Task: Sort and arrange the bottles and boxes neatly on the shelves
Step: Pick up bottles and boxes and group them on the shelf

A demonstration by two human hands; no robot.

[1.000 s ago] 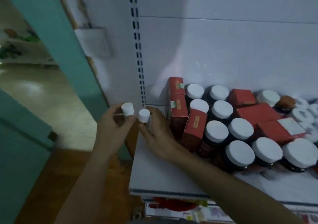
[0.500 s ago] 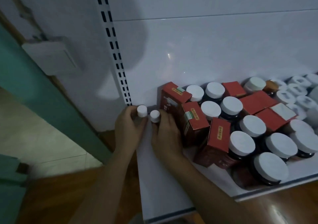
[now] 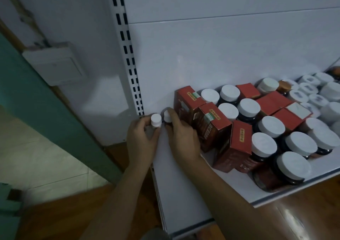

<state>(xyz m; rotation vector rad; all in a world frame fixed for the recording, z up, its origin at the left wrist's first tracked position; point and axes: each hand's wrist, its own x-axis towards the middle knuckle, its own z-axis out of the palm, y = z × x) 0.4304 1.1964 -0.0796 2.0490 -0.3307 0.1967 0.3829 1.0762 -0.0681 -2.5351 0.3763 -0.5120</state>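
Almost nothing is legible. The front red box [image 3: 233, 147], at 4 o'clock in frame, has pale letters low on its side that look like "FC"; the rest is unclear. Its gold top strip is too blurred to read. On the middle red box [image 3: 211, 127] and back red box [image 3: 187, 101], toward 3 o'clock, the gold strips and green-white stickers are unreadable. The small white caps [image 3: 307, 88] at 2 o'clock show dark marks, illegible.

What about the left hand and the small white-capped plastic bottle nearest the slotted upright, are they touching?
Touching. In the head view the left hand grips the small white-capped bottle, fingers wrapped round its body below the cap.
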